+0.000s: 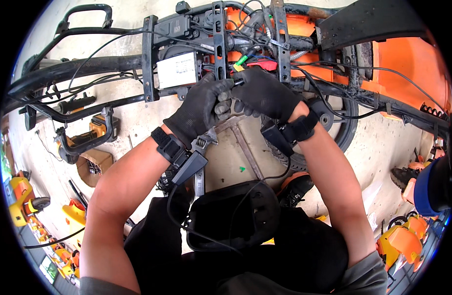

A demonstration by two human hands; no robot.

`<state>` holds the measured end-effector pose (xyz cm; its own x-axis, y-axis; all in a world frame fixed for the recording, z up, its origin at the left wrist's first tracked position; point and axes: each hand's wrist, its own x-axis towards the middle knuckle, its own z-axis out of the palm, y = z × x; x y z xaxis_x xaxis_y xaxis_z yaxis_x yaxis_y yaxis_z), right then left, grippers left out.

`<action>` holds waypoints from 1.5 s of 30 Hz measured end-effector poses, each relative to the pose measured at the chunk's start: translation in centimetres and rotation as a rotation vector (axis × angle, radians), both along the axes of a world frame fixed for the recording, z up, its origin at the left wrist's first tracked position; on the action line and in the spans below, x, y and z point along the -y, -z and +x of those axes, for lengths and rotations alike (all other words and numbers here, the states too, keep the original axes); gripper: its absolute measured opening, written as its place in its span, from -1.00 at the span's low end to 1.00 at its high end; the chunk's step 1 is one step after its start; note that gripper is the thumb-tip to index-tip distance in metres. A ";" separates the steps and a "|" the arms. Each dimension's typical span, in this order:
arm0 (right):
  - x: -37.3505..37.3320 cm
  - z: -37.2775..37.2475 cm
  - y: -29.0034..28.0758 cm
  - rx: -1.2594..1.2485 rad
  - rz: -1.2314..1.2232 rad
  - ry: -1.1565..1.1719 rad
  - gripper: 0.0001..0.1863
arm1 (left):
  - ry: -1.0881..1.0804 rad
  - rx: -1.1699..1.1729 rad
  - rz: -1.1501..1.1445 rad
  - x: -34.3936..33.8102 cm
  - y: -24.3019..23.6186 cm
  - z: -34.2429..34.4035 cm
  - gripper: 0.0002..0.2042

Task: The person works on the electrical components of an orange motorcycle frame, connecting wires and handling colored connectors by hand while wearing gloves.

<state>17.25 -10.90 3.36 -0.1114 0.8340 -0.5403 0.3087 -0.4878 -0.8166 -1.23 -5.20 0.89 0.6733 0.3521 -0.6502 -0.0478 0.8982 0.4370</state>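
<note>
In a black glove, my left hand (200, 104) is closed, its fingers curled beside a black metal crossbar (219, 46) of a vehicle frame. My right hand (269, 94), gloved alike, meets it fingertip to fingertip. A small dark piece shows between the two hands, too hidden to name. Just above them lie a green connector (242, 60), a yellow tag (238, 68) and a red wrapped part (263, 65) among black wires. A white-labelled box (177, 71) sits in the frame left of my left hand. Each wrist wears a black strap with a cabled module.
Black frame tubes (98, 66) cross the far side, with orange panels (403, 73) at right. Below my right wrist is a wheel (353, 129). A black open case (272, 206) lies near my legs. At left are a yellow-black power tool (94, 130) and a cardboard box (104, 158).
</note>
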 end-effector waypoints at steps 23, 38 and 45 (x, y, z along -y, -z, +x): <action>2.5 -2.0 0.3 -0.190 0.059 0.414 -0.75 | 0.123 -0.145 0.169 -0.4 -0.8 -0.3 -0.93; 1.9 -2.5 1.3 -0.219 -0.006 0.515 -0.80 | 0.094 0.006 0.042 -0.2 -0.4 -0.2 -0.79; 2.6 -1.4 5.6 0.335 0.505 0.122 -0.77 | 0.103 0.103 0.017 -0.1 1.0 -0.1 -0.76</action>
